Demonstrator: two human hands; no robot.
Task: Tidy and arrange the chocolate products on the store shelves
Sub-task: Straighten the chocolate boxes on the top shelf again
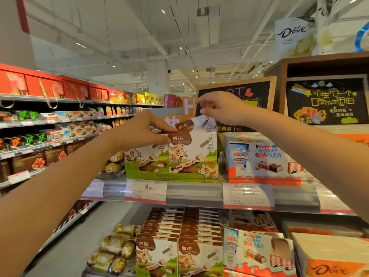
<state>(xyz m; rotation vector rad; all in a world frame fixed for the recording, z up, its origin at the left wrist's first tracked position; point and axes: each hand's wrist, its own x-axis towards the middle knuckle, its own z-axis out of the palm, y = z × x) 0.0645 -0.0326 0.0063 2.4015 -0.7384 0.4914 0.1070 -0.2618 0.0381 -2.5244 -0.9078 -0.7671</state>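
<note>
Cow-print chocolate boxes point(191, 150), standing upright in a green display tray point(171, 175) on the upper shelf point(199, 191), directly ahead of the person and between the two raised arms. The left hand point(142, 129) rests on the tops of the boxes at the tray's left side, thumb at the front face and fingers curled over the upper edge, apparently gripping one box. The right hand point(216, 107) hovers just above and behind the row, its fingertips pinching what looks like the top of a tilted box point(196, 122) leaning out of line; blur makes the contact uncertain. The boxes' long axis is vertical, and the row runs back into the shelf. The tilted box lies nearer the right hand, so the likely next move is to press it down and square it with its neighbours. Kinder boxes point(265, 158) stand just beside the tray on the right; more cow-print boxes point(179, 254) fill the lower shelf.
</note>
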